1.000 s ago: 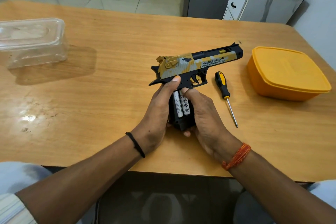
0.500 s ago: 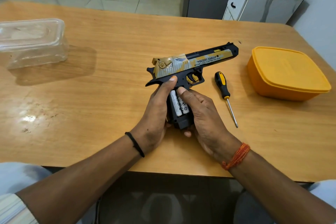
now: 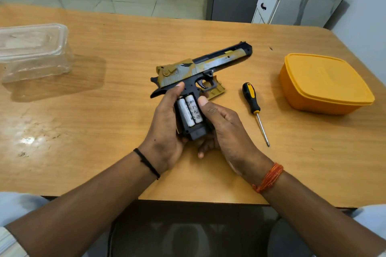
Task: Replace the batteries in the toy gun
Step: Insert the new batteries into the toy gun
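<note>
The gold, grey and black toy gun (image 3: pixel 200 67) is held just above the wooden table (image 3: pixel 104 131), barrel pointing to the far right. Its grip is open toward me and two white batteries (image 3: pixel 190 112) lie side by side in the compartment. My left hand (image 3: pixel 167 123) grips the grip's left side, thumb on the frame. My right hand (image 3: pixel 225 129) holds the grip's right side, thumb beside the batteries. A gold grip cover (image 3: pixel 217 91) lies on the table under the trigger guard.
A black and yellow screwdriver (image 3: pixel 253 106) lies right of the gun. An orange lidded box (image 3: pixel 325 83) stands at the right. A clear plastic container (image 3: pixel 31 52) sits at the far left. A white cabinet (image 3: pixel 292 0) stands beyond the table.
The gun has tilted and dropped slightly, turning the open battery compartment more toward me. The gold cover beneath the trigger guard has come into sight. Both hands keep their hold.
</note>
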